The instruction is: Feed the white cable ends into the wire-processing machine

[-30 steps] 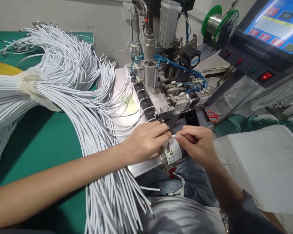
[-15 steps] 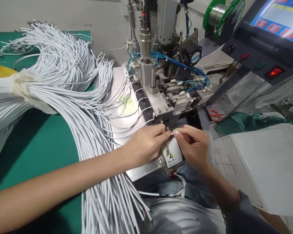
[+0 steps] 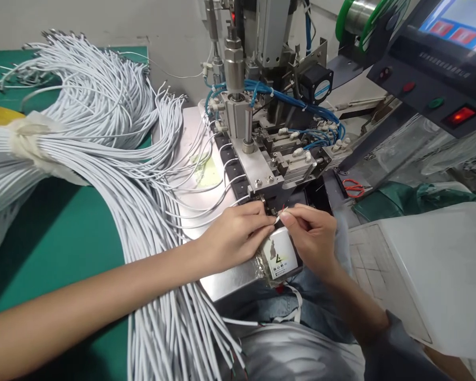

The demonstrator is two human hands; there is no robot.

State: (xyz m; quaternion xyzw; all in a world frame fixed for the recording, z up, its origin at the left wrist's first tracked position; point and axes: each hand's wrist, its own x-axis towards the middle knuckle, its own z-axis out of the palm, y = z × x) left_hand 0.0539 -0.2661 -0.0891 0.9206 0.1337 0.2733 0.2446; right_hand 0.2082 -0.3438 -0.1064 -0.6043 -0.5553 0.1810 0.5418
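Between my two hands is the end of a white cable (image 3: 278, 217), with fine coloured wires, one red, showing at its tip. My left hand (image 3: 238, 233) pinches the cable from the left, its fingers closed. My right hand (image 3: 311, 233) pinches the wire end between thumb and forefinger. Both hands are just in front of a metal machine (image 3: 257, 164), above a white label (image 3: 281, 256) on its front. Several white cables run from the large bundle (image 3: 154, 206) into the dark strip (image 3: 232, 166) along the machine's left side. My left forearm lies across the bundle.
Cloth ties the cable bundle at left on a green table (image 3: 83, 227). A control panel (image 3: 432, 79) and a solder wire spool (image 3: 359, 18) stand upper right. Red-handled scissors (image 3: 354, 188) lie beyond my right hand, and a white bin (image 3: 432, 275) stands at right.
My right hand has shifted slightly left and the coloured wires at the cable tip now show more plainly. The view has moved a little. Both hands keep their pinch.
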